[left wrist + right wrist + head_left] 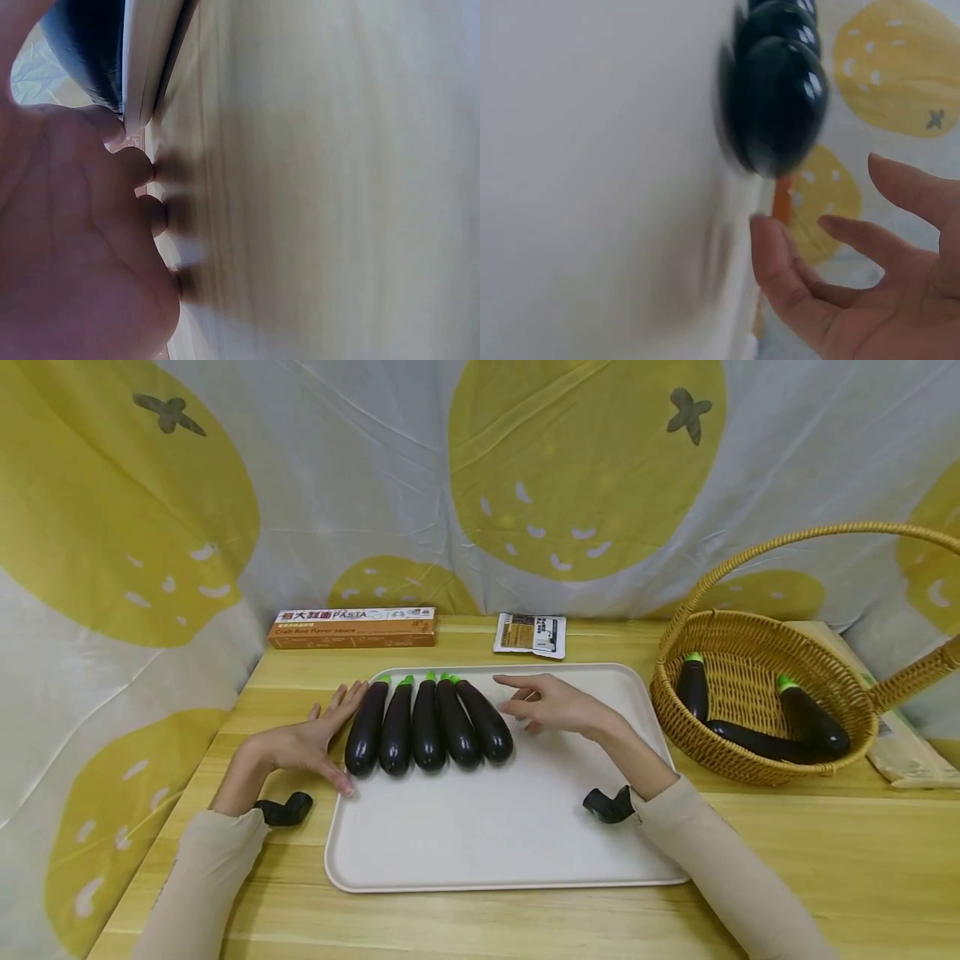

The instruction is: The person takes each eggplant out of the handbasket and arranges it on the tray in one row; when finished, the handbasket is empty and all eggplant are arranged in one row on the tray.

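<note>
Several dark purple eggplants with green stem ends lie side by side on the left half of a white tray. My left hand rests by the tray's left rim with fingers and thumb spread along the leftmost eggplant; whether it touches it is hard to tell. In the left wrist view, the fingertips of that hand meet the wooden table. My right hand hovers over the tray, fingers loosely bent and holding nothing. A small gap separates it from the rightmost eggplant in the right wrist view.
To the right, a wicker basket with a tall handle holds 3 more eggplants. Behind the tray are a pasta box and a small packet. A flat bag lies beside the basket. A patterned curtain hangs behind.
</note>
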`<action>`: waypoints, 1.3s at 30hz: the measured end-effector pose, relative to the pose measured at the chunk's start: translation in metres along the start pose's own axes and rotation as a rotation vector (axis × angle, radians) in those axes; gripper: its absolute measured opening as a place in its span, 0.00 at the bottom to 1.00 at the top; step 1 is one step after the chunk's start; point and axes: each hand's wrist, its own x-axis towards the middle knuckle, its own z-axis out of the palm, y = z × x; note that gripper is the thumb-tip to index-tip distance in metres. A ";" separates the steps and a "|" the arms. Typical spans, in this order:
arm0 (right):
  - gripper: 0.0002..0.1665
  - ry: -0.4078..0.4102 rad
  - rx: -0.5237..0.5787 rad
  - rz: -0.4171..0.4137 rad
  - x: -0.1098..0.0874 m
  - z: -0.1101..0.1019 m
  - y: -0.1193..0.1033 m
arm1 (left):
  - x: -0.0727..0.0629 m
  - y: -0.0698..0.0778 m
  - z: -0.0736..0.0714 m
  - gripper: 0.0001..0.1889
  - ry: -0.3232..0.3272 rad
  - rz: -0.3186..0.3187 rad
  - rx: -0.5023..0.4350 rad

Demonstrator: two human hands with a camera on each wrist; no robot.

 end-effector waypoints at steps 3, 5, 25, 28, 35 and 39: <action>0.39 0.039 -0.084 -0.022 -0.014 -0.012 -0.002 | 0.000 -0.002 0.001 0.81 0.000 0.006 -0.001; 0.39 0.065 -0.138 -0.026 -0.026 -0.021 -0.003 | 0.000 -0.002 0.001 0.80 -0.001 0.007 -0.005; 0.35 0.323 -0.375 0.023 -0.148 -0.108 0.024 | -0.001 -0.002 0.000 0.80 -0.003 0.006 -0.005; 0.35 0.361 -0.381 0.069 -0.154 -0.120 0.036 | -0.001 -0.002 0.000 0.80 -0.002 0.010 -0.010; 0.43 0.376 -0.301 0.216 -0.155 -0.134 0.064 | 0.000 -0.003 0.001 0.80 0.002 0.008 -0.007; 0.45 0.367 -0.253 0.251 -0.152 -0.138 0.077 | 0.002 -0.004 0.001 0.80 0.003 0.012 -0.006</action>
